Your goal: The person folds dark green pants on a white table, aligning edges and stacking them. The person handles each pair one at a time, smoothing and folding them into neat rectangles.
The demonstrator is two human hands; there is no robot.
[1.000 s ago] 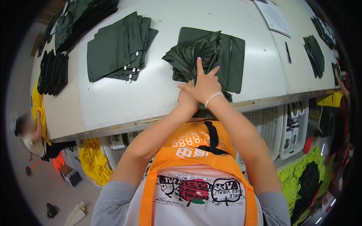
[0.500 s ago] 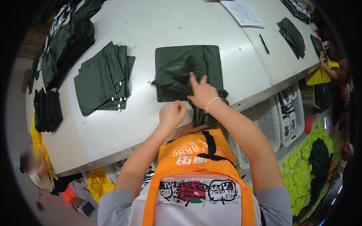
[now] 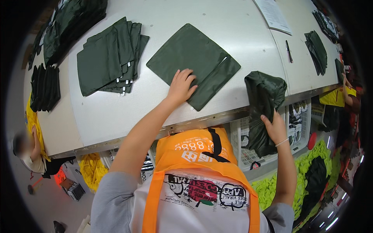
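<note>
A flat dark green fabric pouch (image 3: 186, 50) with a zip along one side lies turned at an angle on the white table. My left hand (image 3: 181, 86) rests on its near left edge, fingers spread. My right hand (image 3: 274, 126) grips a crumpled dark green fabric bag (image 3: 264, 93) at the table's front edge; the lower part of that bag hangs over the edge. To the left of the flat pouch, several similar green pouches (image 3: 103, 60) lie in a fanned stack with small white tags.
White plastic baskets (image 3: 243, 155) stand below the table's front edge. A pen (image 3: 288, 51) and papers (image 3: 273, 15) lie at the right. More dark green piles (image 3: 74, 27) sit at the far left. Other people work at both ends; bright yellow-green fabric (image 3: 314, 167) heaps at lower right.
My right hand has moved right, carrying the crumpled bag off the flat pouch. The pouch has turned to a diagonal, and my left hand has opened onto it.
</note>
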